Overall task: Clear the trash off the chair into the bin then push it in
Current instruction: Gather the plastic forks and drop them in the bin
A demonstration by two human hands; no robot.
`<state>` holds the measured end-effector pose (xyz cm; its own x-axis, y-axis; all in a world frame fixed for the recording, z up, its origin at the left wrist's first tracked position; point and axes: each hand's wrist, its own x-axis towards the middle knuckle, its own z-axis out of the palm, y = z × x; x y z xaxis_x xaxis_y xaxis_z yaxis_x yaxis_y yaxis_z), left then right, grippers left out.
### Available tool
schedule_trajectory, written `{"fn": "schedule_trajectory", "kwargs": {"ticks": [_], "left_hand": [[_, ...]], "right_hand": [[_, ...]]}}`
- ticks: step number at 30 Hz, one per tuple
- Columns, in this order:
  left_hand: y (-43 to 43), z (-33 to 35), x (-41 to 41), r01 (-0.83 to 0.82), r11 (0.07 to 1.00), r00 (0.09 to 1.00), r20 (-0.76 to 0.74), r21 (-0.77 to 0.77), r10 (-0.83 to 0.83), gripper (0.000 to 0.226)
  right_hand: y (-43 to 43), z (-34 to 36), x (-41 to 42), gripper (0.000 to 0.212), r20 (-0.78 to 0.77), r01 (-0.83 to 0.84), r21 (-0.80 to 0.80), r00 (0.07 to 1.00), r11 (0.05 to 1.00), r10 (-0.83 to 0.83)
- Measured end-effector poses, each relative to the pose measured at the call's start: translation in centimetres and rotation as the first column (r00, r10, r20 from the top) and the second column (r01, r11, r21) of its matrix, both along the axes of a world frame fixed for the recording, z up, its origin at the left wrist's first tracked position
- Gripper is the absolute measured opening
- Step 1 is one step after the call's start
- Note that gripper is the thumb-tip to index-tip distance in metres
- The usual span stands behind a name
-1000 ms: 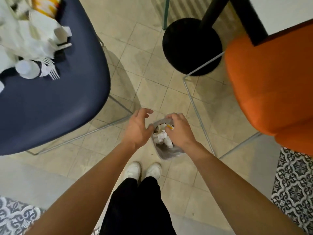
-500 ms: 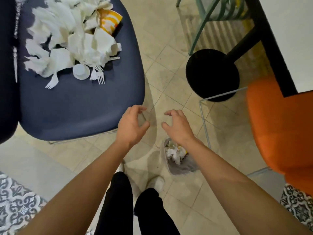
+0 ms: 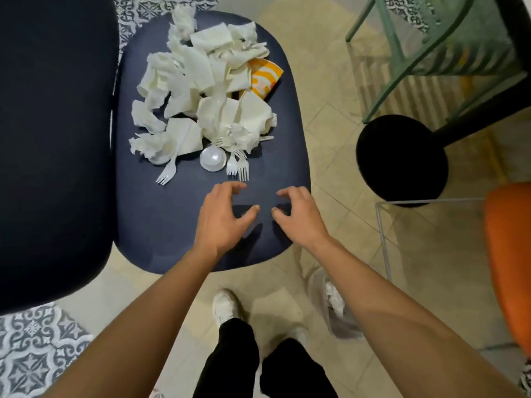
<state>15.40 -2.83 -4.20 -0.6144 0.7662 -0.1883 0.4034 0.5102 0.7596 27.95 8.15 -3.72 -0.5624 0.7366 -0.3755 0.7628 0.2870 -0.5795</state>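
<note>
A dark blue chair seat (image 3: 161,219) carries a heap of crumpled white napkins (image 3: 201,90), an orange-and-white wrapper (image 3: 264,79), a small white lid (image 3: 212,159) and white plastic forks (image 3: 238,168). My left hand (image 3: 221,219) and my right hand (image 3: 298,216) hover over the seat's bare front part, just short of the forks, fingers curled apart and holding nothing. The small clear bin (image 3: 336,308) with white paper in it stands on the floor below my right forearm, which partly hides it.
The chair's dark backrest (image 3: 51,139) fills the left. A black round table base (image 3: 402,159) and a green chair frame (image 3: 402,61) lie to the right, with an orange chair (image 3: 508,254) on a wire frame at the right edge. My feet in white shoes (image 3: 227,308) stand on the tiled floor.
Both hands rose away from the bin on the floor and moved forward over the chair seat. The view swung up, so the trash heap now lies straight ahead.
</note>
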Motion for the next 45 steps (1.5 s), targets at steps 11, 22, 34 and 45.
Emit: {"fn": "schedule_trajectory", "kwargs": {"ticks": [11, 22, 34, 45], "left_hand": [[1.4, -1.5, -6.5, -0.075, 0.992, 0.997, -0.026, -0.098, 0.073, 0.045], [6.2, -3.0, -9.2, -0.145, 0.961, 0.981, -0.162, -0.235, 0.109, 0.048], [7.4, -5.4, -10.0, -0.079, 0.949, 0.993, -0.113, -0.304, 0.046, 0.058], [5.5, -5.8, -9.9, -0.102, 0.945, 0.99, 0.061, -0.311, 0.127, 0.054]], "right_hand": [[2.0, -1.8, -6.1, 0.034, 0.014, -0.073, -0.042, 0.997, 0.996, 0.074], [7.1, -1.3, -11.3, 0.028, -0.056, -0.177, 0.153, 0.981, 0.972, 0.188], [9.0, -2.7, -15.2, 0.063, 0.206, -0.481, 0.232, 0.874, 0.846, 0.44], [8.5, -4.3, -13.5, 0.029, 0.188, -0.345, 0.097, 0.928, 0.934, 0.323]]}}
